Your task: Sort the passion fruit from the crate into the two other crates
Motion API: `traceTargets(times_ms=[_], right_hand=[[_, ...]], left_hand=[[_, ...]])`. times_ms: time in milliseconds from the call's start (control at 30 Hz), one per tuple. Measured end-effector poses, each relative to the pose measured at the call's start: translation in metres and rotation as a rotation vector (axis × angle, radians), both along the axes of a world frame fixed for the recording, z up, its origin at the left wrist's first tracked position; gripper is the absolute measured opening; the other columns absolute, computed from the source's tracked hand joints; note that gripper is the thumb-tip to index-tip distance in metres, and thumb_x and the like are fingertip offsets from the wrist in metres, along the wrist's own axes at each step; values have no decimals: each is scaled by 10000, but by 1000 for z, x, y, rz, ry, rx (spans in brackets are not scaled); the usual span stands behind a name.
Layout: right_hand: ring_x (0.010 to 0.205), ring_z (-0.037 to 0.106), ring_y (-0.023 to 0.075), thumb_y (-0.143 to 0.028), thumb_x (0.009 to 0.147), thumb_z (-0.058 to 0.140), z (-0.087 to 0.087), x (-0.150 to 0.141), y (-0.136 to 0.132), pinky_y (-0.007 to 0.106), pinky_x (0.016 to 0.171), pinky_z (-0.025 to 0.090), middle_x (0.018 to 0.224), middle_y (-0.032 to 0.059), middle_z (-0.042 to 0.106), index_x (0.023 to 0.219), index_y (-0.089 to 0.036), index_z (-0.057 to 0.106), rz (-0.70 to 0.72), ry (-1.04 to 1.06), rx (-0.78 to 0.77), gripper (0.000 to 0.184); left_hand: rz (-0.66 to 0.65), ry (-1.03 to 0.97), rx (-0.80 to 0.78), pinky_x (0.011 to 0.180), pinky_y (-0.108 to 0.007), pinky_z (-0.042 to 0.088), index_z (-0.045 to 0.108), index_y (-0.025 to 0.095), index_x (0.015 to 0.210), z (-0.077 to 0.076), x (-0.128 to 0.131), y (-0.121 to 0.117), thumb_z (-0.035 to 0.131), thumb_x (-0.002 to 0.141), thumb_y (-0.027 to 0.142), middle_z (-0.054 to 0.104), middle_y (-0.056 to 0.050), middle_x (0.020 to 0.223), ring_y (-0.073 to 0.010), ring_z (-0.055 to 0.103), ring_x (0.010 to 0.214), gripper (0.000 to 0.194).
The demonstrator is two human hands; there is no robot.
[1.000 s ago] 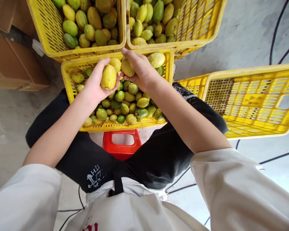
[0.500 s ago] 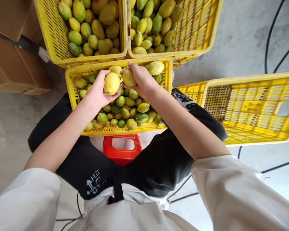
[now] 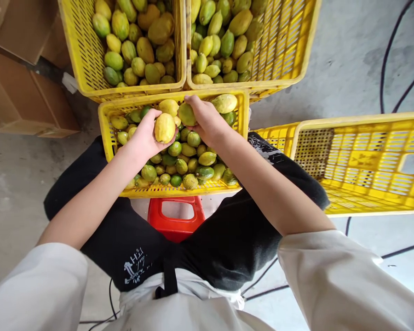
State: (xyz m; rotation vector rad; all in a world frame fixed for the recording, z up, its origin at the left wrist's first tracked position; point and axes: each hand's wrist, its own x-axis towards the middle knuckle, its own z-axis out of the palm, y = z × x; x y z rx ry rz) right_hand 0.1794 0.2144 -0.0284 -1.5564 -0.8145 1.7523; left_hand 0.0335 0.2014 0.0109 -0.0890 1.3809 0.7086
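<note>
Your left hand (image 3: 145,137) is closed round a yellow fruit (image 3: 164,129), with the thumb at its far side and the fingers under it. Your right hand (image 3: 209,122) grasps a green fruit (image 3: 186,115), thumb across its far edge. The two fruits are near each other but apart, both held above the near crate (image 3: 179,190).

Below your hands, that crate carries a layer of smaller green and yellow fruits (image 3: 181,166). A large yellow one (image 3: 225,104) lies in its far right corner, just beyond your right hand, and another (image 3: 169,107) lies between your hands on the far side.

The near crate sits between your knees, and a red stool (image 3: 175,227) shows just on its near side. Beyond its far rim you have two more yellow crates side by side, the far left crate (image 3: 131,89) and the far right crate (image 3: 290,46), both holding fruit. To the right, a fourth crate (image 3: 369,188) is by your knee. Cardboard boxes (image 3: 17,87) are at far left, and black cables (image 3: 388,55) run over the floor (image 3: 345,55) at right.
</note>
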Motion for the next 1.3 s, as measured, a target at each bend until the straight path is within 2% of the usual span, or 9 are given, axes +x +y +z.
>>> traceTargets(times_ms=[133, 300, 467, 633, 733, 833, 1000, 1167, 1300], right_hand=[[774, 641, 186, -677, 926, 787, -4, -1, 1, 309, 666, 605, 694, -7, 563, 857, -259, 604, 35, 44, -6, 461], [757, 651, 150, -698, 933, 785, 3, -5, -3, 279, 660, 635, 773, -13, 580, 848, -225, 630, 48, 18, 74, 504], [854, 712, 175, -500, 784, 981, 1, -5, -7, 311, 747, 674, 883, -17, 650, 937, -229, 600, 2, 35, 122, 492], [838, 718, 193, -427, 1010, 729, -3, -3, -3, 289, 679, 621, 885, 9, 656, 950, -243, 575, -9, -35, 17, 247], [857, 693, 226, -431, 1054, 635, 0, -3, -1, 283, 612, 579, 871, 39, 673, 918, -249, 576, -20, -88, -32, 234], [898, 669, 248, -458, 1022, 691, 3, -3, -2, 289, 612, 579, 841, 43, 667, 906, -261, 593, -9, -78, -24, 249], [844, 668, 223, -536, 993, 760, 13, -6, -5, 291, 626, 573, 828, 30, 652, 879, -249, 609, 39, -52, 2, 344], [831, 704, 190, -435, 786, 984, 11, -8, -9, 296, 709, 597, 902, -15, 654, 985, -253, 598, -4, -9, 85, 471], [909, 729, 200, -421, 853, 914, 3, -7, -8, 312, 752, 622, 918, -17, 656, 977, -263, 556, -72, 1, 75, 411]], left_hand=[[0, -1, -1, 662, -279, 635, 720, 229, 1092, -2, -1, 1, 671, 1014, 389, 728, -19, 741, -224, 776, 741, 185], [27, 4, -24, 619, -268, 617, 718, 214, 1097, 1, 0, 2, 649, 1017, 321, 715, -12, 722, -205, 741, 676, 151], [29, 2, -16, 627, -257, 614, 726, 210, 1106, 6, -1, 3, 615, 1035, 332, 714, -5, 695, -193, 739, 662, 179], [18, 10, 22, 604, -235, 586, 738, 224, 1084, 6, -3, 4, 628, 1044, 373, 721, -6, 695, -175, 733, 646, 190], [0, 41, 49, 635, -234, 597, 741, 240, 1104, 3, -2, 3, 715, 1007, 370, 734, 2, 732, -173, 753, 683, 164], [-24, 51, 54, 665, -237, 613, 735, 257, 1138, 2, -1, 2, 783, 967, 372, 745, 7, 773, -172, 761, 714, 212], [20, 85, 65, 711, -250, 629, 721, 264, 1067, 5, -1, 2, 744, 997, 357, 719, 15, 757, -156, 729, 705, 119], [45, 69, 70, 752, -282, 642, 720, 285, 1075, 6, -5, 5, 694, 1029, 436, 736, 7, 793, -218, 790, 875, 160], [1, 39, 80, 767, -292, 640, 726, 246, 1049, 10, -4, 5, 681, 1028, 407, 756, -26, 837, -255, 806, 985, 168]])
